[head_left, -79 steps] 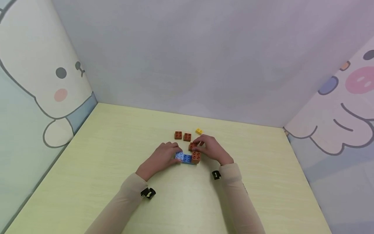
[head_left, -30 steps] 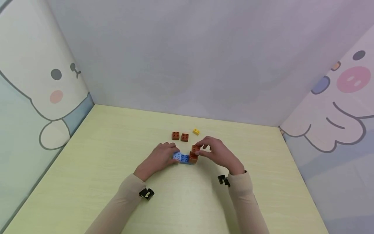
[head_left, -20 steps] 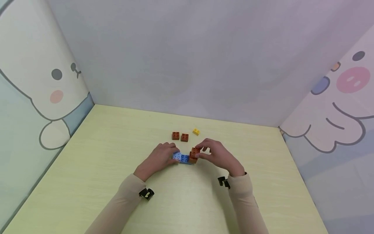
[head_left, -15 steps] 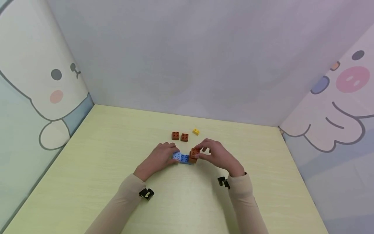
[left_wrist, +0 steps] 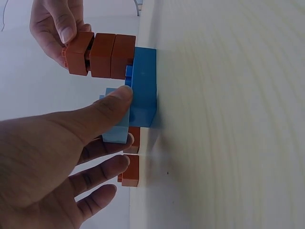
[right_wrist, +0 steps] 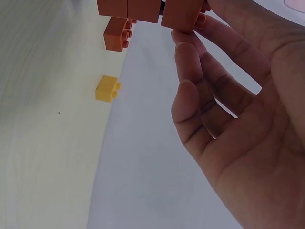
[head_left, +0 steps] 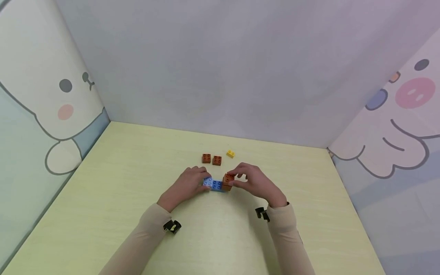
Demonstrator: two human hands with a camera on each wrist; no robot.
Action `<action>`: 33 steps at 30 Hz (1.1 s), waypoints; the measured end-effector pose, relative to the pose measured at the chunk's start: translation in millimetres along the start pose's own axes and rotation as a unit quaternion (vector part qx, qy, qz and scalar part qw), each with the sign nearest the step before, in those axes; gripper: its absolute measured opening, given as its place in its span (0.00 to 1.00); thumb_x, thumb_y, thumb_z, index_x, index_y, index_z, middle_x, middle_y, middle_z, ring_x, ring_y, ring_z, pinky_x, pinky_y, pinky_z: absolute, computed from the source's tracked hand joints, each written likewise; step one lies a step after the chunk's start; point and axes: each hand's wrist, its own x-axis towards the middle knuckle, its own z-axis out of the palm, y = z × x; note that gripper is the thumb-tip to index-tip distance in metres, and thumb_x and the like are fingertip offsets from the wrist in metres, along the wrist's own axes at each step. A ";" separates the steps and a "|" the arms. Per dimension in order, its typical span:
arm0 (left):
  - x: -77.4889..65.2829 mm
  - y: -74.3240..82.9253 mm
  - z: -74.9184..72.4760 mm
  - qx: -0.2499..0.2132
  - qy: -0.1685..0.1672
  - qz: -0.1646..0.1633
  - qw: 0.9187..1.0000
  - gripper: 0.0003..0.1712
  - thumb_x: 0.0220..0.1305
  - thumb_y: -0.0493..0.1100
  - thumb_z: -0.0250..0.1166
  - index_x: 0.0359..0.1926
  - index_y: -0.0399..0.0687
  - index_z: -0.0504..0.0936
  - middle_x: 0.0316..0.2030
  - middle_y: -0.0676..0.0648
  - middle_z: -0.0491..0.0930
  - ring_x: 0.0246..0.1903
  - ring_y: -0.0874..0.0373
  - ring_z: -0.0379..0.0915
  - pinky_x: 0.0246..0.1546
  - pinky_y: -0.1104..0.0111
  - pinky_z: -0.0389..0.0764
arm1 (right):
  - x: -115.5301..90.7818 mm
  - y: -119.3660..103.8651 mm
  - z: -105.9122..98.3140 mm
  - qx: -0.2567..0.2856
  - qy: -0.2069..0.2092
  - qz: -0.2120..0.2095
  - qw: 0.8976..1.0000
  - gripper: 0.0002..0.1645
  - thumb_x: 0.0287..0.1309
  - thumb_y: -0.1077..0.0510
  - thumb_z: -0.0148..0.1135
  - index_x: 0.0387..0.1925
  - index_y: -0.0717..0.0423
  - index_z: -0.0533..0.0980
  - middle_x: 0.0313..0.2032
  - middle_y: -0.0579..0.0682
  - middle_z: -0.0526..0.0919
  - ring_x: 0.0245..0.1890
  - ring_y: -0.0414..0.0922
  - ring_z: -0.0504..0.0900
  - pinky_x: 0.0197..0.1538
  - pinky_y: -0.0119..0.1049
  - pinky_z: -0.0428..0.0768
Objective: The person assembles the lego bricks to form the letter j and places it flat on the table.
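A long blue brick (left_wrist: 144, 88) lies on the table. On its left end sits a light blue brick (left_wrist: 116, 132), which my left hand (head_left: 187, 188) pinches between thumb and fingers. Three reddish-brown bricks form a column at the blue brick's right end. My right hand (head_left: 256, 182) pinches the uppermost, the top reddish-brown brick (left_wrist: 78, 55), between thumb and fingertips. It tilts slightly, and a narrow gap with studs shows between it and the middle brick (left_wrist: 101, 56). The lowest brick (left_wrist: 123, 56) rests against the blue one.
Behind the hands on the pale yellow table (head_left: 206, 233) lie two loose reddish-brown bricks, a left one (head_left: 206, 158) and a right one (head_left: 217, 160). A small yellow brick (head_left: 230, 154) is to their right. A grey wall (head_left: 220, 76) rises at the table's back edge.
My right hand has brought a reddish-brown brick from behind the column up onto its top, then down and slightly left, closer in line with it. The left hand keeps its hold.
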 end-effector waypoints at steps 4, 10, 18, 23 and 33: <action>0.3 0.2 0.3 0.002 0.003 0.001 1.000 0.23 0.61 0.54 0.73 0.53 0.49 0.85 0.47 0.50 0.84 0.45 0.53 0.77 0.46 0.58 0.76 | 0.3 -3.6 -1.4 -0.002 -0.001 0.005 1.000 0.19 0.63 0.49 0.70 0.54 0.48 0.85 0.43 0.42 0.85 0.44 0.40 0.81 0.48 0.38 0.81; 1.5 -0.4 1.3 0.001 -0.003 -0.003 1.000 0.24 0.62 0.54 0.73 0.54 0.49 0.85 0.48 0.49 0.83 0.46 0.53 0.76 0.46 0.58 0.76 | 1.0 -7.5 -1.9 -0.004 -0.002 0.011 1.000 0.18 0.63 0.50 0.71 0.53 0.49 0.85 0.42 0.43 0.84 0.44 0.40 0.81 0.49 0.38 0.81; 2.4 0.2 2.6 0.000 -0.006 -0.006 1.000 0.23 0.62 0.55 0.72 0.54 0.50 0.85 0.48 0.50 0.83 0.46 0.53 0.77 0.47 0.58 0.76 | 0.4 -6.4 -0.5 -0.002 -0.010 -0.001 1.000 0.17 0.64 0.51 0.69 0.53 0.49 0.85 0.44 0.44 0.85 0.42 0.42 0.81 0.45 0.38 0.80; 2.1 -0.7 4.0 0.003 0.000 0.000 1.000 0.23 0.62 0.55 0.73 0.53 0.50 0.85 0.46 0.51 0.83 0.44 0.54 0.76 0.44 0.58 0.76 | 1.0 -5.3 0.4 -0.004 -0.014 0.006 1.000 0.17 0.64 0.50 0.70 0.53 0.48 0.85 0.44 0.43 0.84 0.42 0.42 0.81 0.44 0.34 0.78; 0.9 -3.3 5.0 0.008 0.009 0.006 1.000 0.23 0.62 0.56 0.72 0.54 0.51 0.85 0.47 0.51 0.83 0.44 0.55 0.76 0.44 0.60 0.75 | 2.1 -2.1 2.8 0.013 -0.018 0.017 1.000 0.18 0.65 0.50 0.69 0.54 0.47 0.84 0.47 0.43 0.85 0.44 0.41 0.80 0.50 0.50 0.82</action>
